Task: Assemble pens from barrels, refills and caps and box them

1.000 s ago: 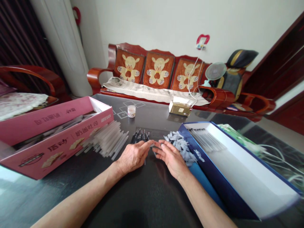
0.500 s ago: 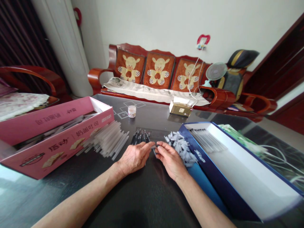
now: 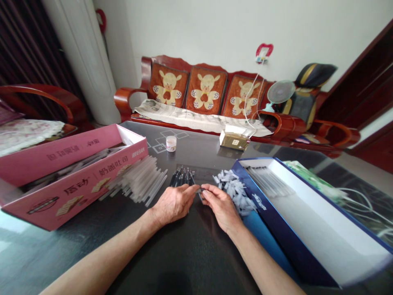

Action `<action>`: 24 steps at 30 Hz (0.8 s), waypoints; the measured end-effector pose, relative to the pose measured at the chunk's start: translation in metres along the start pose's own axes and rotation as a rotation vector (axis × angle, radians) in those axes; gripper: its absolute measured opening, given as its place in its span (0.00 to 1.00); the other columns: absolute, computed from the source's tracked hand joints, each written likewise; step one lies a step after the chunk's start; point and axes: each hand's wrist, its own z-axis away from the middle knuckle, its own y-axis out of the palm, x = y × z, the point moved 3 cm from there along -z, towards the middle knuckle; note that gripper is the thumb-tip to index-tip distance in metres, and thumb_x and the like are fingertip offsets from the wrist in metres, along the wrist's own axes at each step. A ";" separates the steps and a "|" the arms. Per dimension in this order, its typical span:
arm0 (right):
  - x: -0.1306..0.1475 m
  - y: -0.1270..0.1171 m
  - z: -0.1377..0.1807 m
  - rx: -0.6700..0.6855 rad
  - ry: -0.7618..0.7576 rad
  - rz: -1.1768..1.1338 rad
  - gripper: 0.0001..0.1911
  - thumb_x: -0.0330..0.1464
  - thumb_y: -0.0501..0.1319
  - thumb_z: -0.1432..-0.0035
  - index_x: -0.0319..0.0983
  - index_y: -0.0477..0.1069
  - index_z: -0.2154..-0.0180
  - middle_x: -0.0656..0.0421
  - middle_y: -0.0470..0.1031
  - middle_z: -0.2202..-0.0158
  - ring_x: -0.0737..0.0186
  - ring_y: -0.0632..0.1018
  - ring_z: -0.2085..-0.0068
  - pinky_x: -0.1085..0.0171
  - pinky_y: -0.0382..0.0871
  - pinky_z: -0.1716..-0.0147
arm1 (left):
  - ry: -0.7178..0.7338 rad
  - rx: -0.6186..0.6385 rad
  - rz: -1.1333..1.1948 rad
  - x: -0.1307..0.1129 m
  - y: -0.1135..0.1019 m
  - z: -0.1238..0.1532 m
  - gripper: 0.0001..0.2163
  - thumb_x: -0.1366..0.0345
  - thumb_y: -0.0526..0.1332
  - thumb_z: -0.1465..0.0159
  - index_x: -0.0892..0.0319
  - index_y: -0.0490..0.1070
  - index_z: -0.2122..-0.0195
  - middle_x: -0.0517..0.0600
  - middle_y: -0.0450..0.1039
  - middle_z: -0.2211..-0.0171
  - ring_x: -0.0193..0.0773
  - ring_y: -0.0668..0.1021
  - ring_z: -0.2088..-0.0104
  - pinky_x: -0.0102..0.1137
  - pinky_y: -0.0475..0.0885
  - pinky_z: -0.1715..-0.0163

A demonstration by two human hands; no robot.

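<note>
Since a second ago, the right hand (image 3: 220, 204) has closed its fingertips, pinching a small piece (image 3: 199, 190) well in from the table's (image 3: 196, 254) far edge. The left hand's (image 3: 175, 203) fingers curl beside it, their hold hidden.

The tubes (image 3: 139, 180) look matt plastic (the table (image 3: 190, 254), smooth and glossy).

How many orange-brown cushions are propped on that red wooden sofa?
3, side by side along the sofa: left cushion, middle cushion and right cushion. I see no others.
</note>
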 end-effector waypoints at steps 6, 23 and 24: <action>0.001 -0.002 -0.001 -0.003 -0.044 0.154 0.17 0.39 0.68 0.55 0.38 0.78 0.63 0.58 0.79 0.69 0.63 0.77 0.68 0.64 0.70 0.66 | 0.003 0.025 -0.020 -0.001 -0.002 -0.001 0.15 0.63 0.45 0.31 0.59 0.65 0.49 0.50 0.72 0.67 0.34 0.76 0.71 0.26 0.69 0.74; 0.024 0.005 0.011 0.047 -0.453 0.868 0.23 0.43 0.49 0.37 0.40 0.62 0.81 0.62 0.65 0.81 0.66 0.69 0.76 0.67 0.61 0.73 | 0.144 0.068 -0.062 -0.007 -0.005 0.001 0.15 0.62 0.42 0.30 0.59 0.66 0.53 0.48 0.69 0.71 0.34 0.75 0.71 0.26 0.66 0.75; 0.022 0.003 0.010 0.053 -0.409 0.844 0.24 0.44 0.48 0.36 0.40 0.62 0.80 0.61 0.66 0.81 0.66 0.69 0.76 0.67 0.62 0.73 | 0.147 0.070 -0.064 -0.007 -0.005 0.000 0.15 0.62 0.42 0.30 0.59 0.66 0.53 0.48 0.69 0.70 0.34 0.75 0.71 0.26 0.66 0.75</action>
